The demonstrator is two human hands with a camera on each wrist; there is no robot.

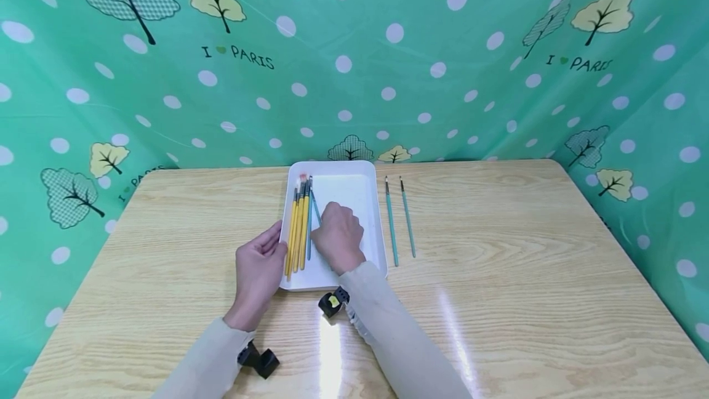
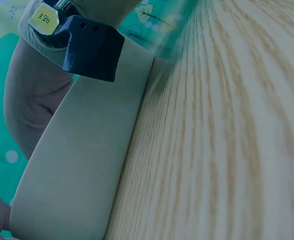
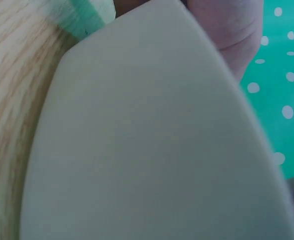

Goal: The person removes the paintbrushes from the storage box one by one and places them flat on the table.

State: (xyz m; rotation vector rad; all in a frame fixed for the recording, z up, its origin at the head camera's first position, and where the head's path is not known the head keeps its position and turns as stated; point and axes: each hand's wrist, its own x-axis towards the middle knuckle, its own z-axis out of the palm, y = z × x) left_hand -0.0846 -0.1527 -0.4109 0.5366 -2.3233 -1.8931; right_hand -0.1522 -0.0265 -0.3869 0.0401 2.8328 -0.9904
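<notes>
The left hand (image 1: 259,273) gripped the left wall of the tray (image 1: 346,186). In it, yellow brushes (image 1: 301,226) lay left of a blue brush (image 1: 309,226); the right hand (image 1: 339,236) pinched another brush (image 1: 316,207) there. Two teal brushes (image 1: 391,220) lay farther right, on the table (image 1: 498,263).

Head cam's up high, facing forward and down, far enough back to get most of the table (image 1: 509,233) plus the green cloth (image 1: 343,91) behind. Left wrist cam (image 1: 258,359) looks along the table, tipped sideways, close to the outer wall of the white tray (image 1: 349,186). Right wrist cam (image 1: 332,302) seems even closer, wall nearly filling it. All three share that tray.
</notes>
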